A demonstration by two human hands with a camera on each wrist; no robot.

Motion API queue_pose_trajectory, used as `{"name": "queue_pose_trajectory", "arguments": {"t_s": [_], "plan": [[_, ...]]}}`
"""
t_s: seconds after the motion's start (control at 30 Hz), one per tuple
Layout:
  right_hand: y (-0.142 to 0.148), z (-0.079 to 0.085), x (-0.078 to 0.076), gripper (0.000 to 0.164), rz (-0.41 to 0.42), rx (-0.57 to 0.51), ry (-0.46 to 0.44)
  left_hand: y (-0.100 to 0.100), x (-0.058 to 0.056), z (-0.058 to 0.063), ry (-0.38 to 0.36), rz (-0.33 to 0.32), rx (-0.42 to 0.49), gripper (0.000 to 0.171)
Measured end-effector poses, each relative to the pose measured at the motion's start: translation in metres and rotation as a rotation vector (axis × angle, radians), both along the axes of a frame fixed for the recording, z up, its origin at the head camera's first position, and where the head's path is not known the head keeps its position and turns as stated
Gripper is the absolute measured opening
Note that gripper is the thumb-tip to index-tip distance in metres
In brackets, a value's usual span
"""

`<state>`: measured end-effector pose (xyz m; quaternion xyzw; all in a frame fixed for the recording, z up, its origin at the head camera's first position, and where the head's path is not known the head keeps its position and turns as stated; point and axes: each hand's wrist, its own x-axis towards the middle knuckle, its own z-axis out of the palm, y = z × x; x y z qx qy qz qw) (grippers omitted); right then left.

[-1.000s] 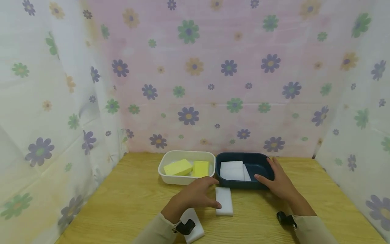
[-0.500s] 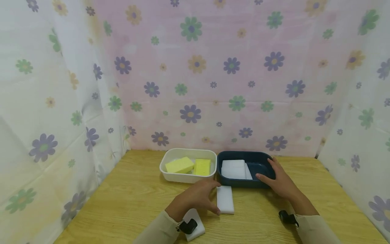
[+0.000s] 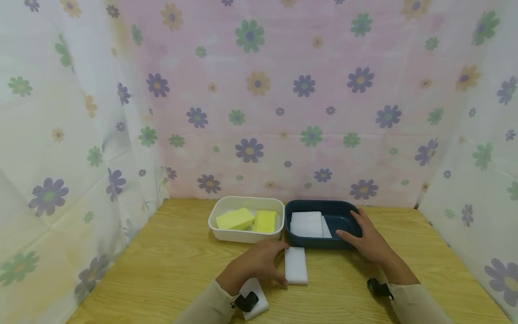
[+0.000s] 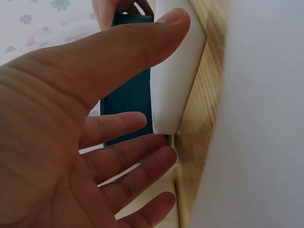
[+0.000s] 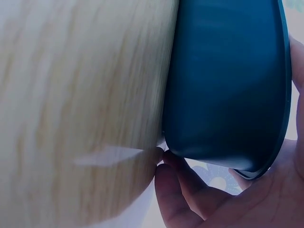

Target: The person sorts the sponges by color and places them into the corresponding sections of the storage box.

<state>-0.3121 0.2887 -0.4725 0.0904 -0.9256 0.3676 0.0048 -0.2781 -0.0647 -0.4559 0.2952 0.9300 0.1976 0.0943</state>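
Note:
In the head view my left hand [image 3: 259, 264] is just left of a white sponge block [image 3: 296, 266] lying on the wooden table, thumb by its near end and fingers by its far end. The left wrist view shows that hand's fingers [image 4: 137, 164] loosely spread, with the thumb across the block's edge. My right hand [image 3: 370, 238] grips the right end of a navy blue tub [image 3: 323, 243], thumb over the near rim and fingers round the far corner. Inside the tub's left half lie several white sponge blocks [image 3: 306, 224]. The right wrist view shows fingertips against the tub's end wall.
A white tub [image 3: 230, 235] stands left of the navy one, with two yellow sponges [image 3: 236, 219] in it. Another white sponge block [image 3: 261, 306] lies partly under my left wrist. Flowered cloth [image 3: 275, 99] hangs behind and at both sides of the wooden table [image 3: 162, 270].
My left thumb has drawn back slightly left, from over the white sponge block to its edge. The right hand keeps its hold on the navy tub, and the view shifts a little.

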Motion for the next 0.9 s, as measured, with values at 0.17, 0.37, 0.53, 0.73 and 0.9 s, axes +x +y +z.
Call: {"name": "queue_pose_trajectory", "arguments": {"t_s": [0.17, 0.37, 0.53, 0.73, 0.9], "plan": [[-0.001, -0.001, 0.000, 0.104, -0.001, 0.001, 0.006, 0.000, 0.000, 0.001, -0.004, 0.014, -0.003, 0.091], [-0.001, 0.000, 0.001, 0.103, -0.004, 0.008, 0.020, 0.001, 0.001, 0.002, -0.015, 0.029, 0.000, 0.091], [-0.001, 0.001, 0.001, 0.103, -0.004, 0.013, 0.022, 0.001, 0.003, 0.008, -0.022, 0.030, 0.013, 0.089], [-0.001, -0.001, 0.000, 0.103, -0.013, 0.017, 0.025, 0.001, 0.007, 0.015, -0.016, 0.009, 0.033, 0.082], [-0.001, -0.001, 0.000, 0.104, -0.017, 0.020, 0.022, 0.000, 0.008, 0.018, 0.007, -0.006, 0.043, 0.080]]}}
